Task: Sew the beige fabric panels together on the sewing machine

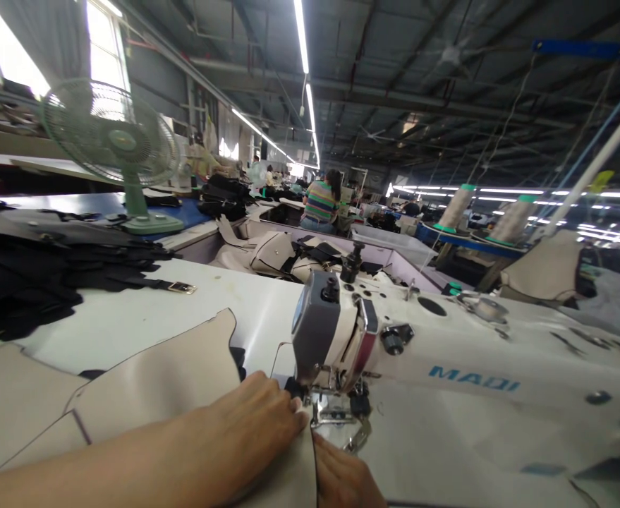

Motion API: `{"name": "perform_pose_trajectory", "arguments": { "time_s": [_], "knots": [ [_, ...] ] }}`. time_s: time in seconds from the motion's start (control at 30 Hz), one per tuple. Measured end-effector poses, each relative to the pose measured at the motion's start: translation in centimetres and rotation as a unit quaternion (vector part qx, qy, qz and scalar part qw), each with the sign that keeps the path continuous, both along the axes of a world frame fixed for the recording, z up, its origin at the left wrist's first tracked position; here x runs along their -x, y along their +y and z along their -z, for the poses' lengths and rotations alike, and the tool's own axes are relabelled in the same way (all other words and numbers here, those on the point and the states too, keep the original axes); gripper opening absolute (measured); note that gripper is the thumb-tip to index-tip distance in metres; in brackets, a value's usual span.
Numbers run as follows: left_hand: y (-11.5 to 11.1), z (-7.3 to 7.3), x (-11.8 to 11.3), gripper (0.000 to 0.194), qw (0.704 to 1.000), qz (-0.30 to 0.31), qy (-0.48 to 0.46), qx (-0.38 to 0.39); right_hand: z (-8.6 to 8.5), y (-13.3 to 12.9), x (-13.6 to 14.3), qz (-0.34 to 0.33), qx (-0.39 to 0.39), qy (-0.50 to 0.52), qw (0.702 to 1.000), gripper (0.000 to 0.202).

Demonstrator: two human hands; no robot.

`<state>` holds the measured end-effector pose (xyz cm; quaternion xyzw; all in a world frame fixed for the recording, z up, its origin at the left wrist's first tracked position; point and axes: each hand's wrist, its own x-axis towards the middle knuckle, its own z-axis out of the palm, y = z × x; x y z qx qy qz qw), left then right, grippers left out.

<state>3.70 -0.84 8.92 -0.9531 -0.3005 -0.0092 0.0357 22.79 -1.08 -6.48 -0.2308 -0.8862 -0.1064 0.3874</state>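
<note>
A white sewing machine [447, 353] stands in front of me, its presser foot [333, 409] low over the bed. My left hand [262, 423] lies on a beige leather-like panel [293, 473], fingers curled and tips close to the left of the foot. At the panel's dark right edge, just below the foot, my right hand [346, 476] grips with its fingers together; its lower part is cut off by the frame. More of the beige material [166, 374] spreads over the table to the left, beyond my left forearm.
Black strap pieces [50, 268] with a metal buckle [183, 288] are heaped at the left. Behind stand a green fan [124, 141] and a bin [394, 261] near beige pieces [272, 250]. Thread cones [513, 220] stand at the right. A person in a striped shirt [320, 201] is farther back.
</note>
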Motion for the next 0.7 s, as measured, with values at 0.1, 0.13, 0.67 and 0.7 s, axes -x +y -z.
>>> {"name": "perform_pose_trajectory", "arguments": {
  "time_s": [0.1, 0.13, 0.67, 0.7],
  "knots": [
    [0.2, 0.0, 0.1, 0.023, 1.000, 0.010, 0.021, 0.014, 0.0, 0.3, 0.0, -0.001, -0.012, -0.007, 1.000, 0.034],
    [0.3, -0.1, 0.1, 0.023, 1.000, 0.015, 0.020, 0.015, -0.1, 0.4, 0.0, -0.004, -0.014, -0.005, 1.000, 0.033],
    [1.3, 0.9, 0.4, 0.024, 0.999, 0.028, -0.008, -0.019, -3.1, 0.4, 0.8, -0.052, 0.014, 0.074, 0.996, 0.040],
    [1.3, 1.1, 0.5, 0.023, 0.999, 0.029, -0.008, -0.019, -3.3, 0.2, 0.9, -0.049, 0.019, 0.082, 0.995, 0.042]
  ]
}}
